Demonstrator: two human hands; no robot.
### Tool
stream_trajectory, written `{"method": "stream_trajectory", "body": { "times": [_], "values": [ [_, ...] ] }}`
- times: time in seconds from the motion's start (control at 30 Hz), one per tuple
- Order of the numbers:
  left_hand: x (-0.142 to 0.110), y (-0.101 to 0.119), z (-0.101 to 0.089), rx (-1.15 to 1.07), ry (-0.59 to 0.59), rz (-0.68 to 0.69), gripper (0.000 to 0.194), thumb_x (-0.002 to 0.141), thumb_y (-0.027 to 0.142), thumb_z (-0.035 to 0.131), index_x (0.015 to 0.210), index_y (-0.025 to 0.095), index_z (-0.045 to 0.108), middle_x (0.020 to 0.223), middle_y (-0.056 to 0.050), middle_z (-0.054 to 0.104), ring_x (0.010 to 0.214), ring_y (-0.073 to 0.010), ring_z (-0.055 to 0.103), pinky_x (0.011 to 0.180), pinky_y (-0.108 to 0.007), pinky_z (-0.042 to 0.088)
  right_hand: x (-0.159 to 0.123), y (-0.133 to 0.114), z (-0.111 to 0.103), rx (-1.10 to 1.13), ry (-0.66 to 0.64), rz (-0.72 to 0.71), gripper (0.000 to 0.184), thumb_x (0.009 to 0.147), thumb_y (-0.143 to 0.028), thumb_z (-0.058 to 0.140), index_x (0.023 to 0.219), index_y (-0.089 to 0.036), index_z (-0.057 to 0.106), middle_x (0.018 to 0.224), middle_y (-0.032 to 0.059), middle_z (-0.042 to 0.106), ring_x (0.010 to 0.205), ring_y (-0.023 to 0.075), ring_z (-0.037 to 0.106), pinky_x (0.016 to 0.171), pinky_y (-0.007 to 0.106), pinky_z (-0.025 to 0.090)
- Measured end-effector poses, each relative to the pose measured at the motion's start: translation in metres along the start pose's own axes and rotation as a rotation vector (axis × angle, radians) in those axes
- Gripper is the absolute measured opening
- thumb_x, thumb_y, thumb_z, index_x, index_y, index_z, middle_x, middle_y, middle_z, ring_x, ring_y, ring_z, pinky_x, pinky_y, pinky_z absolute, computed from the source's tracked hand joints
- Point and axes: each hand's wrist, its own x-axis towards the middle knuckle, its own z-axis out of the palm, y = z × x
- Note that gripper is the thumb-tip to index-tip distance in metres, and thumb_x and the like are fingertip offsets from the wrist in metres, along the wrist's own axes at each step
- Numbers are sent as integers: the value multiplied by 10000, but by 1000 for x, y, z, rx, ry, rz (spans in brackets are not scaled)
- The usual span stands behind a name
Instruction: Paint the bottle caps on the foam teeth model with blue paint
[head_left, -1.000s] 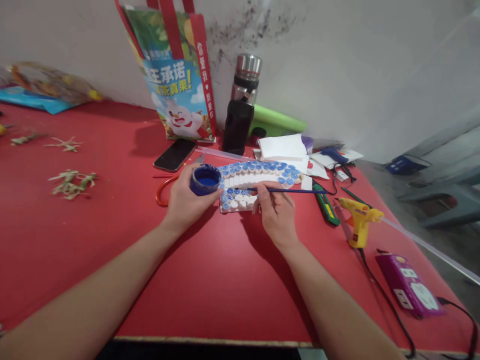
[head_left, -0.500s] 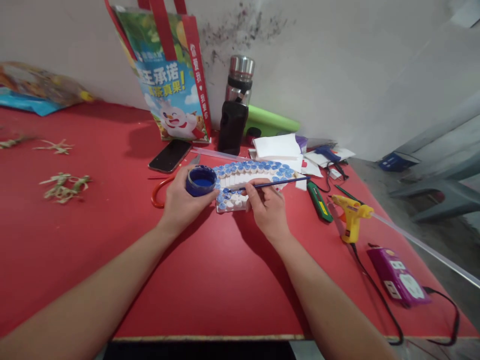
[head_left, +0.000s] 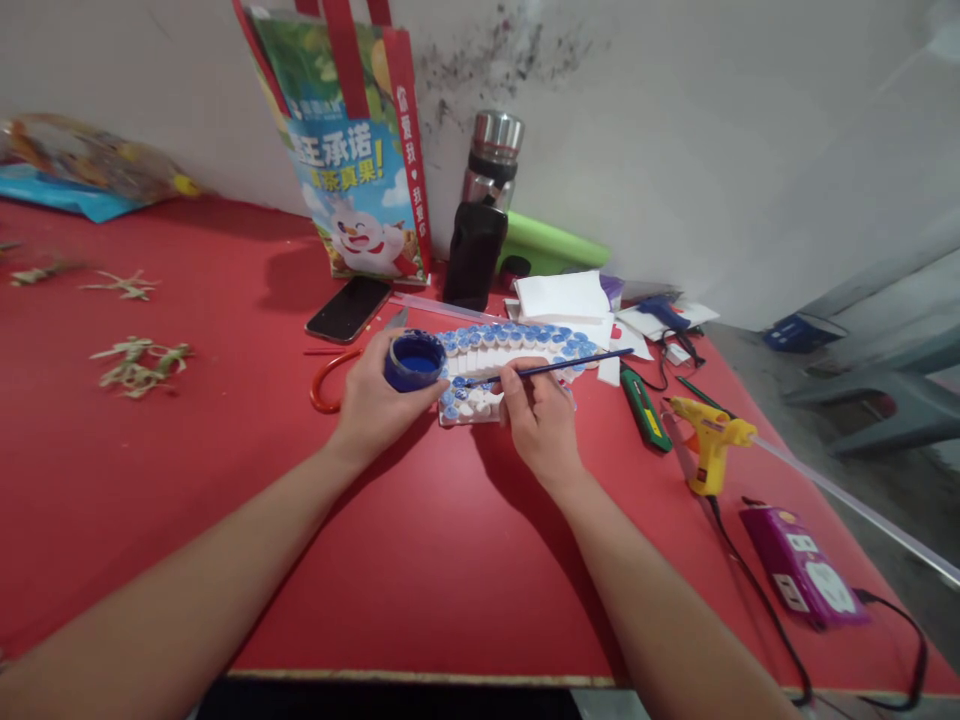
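My left hand (head_left: 381,395) is closed around a small jar of blue paint (head_left: 414,362), its open mouth facing up. Between the fingers of my right hand (head_left: 541,415) is a thin dark-blue paintbrush (head_left: 577,363), its tip low over the left part of a white craft piece (head_left: 487,358). Rows of small round pieces cover the craft piece, many blue and some at the near left white. Whether the bristles touch a round piece, I cannot tell. Beside my left hand lie orange-handled scissors (head_left: 321,385), partly hidden by it.
Behind stand a printed bag (head_left: 360,170), a steel bottle (head_left: 484,200) and a phone (head_left: 349,308) lying flat. To the right are white papers (head_left: 562,295), a green utility knife (head_left: 645,410), a yellow glue gun (head_left: 709,440) and a purple power strip (head_left: 802,565) with cables. Straw figures (head_left: 139,365) lie left.
The view has shifted slightly, so everything sits a little further right. My hands keep hold of the jar and the brush, with the brush tip still over the craft piece's left part.
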Motion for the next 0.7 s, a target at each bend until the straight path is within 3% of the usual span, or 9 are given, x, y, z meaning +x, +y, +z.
{"method": "stream_trajectory", "body": {
  "times": [0.17, 0.5, 0.7],
  "values": [
    [0, 0, 0, 2, -14, -25, 539, 711, 368, 904, 1169, 220, 661, 1216, -90, 765, 1140, -309, 736, 1054, -467, 587, -5, 1, -4, 14, 22, -32, 280, 1113, -486, 525, 1014, -240, 615, 825, 17, 722, 619, 152, 659, 622, 315, 511],
    [1, 0, 1, -11, -4, -3, 515, 717, 388, 892, 1147, 212, 670, 1152, -77, 770, 1072, -289, 738, 994, -444, 594, -5, 5, -5, 75, 24, 6, 281, 1094, -503, 562, 1017, -241, 628, 855, 32, 747, 621, 149, 660, 582, 298, 496],
    [2, 1, -3, 22, 1, -33, 525, 705, 411, 903, 1132, 216, 667, 1180, -83, 764, 1108, -303, 736, 1028, -466, 592, -1, 7, -3, 56, 24, 19, 293, 1084, -512, 572, 984, -242, 624, 814, 24, 741, 657, 168, 683, 640, 315, 527]
  ]
}}
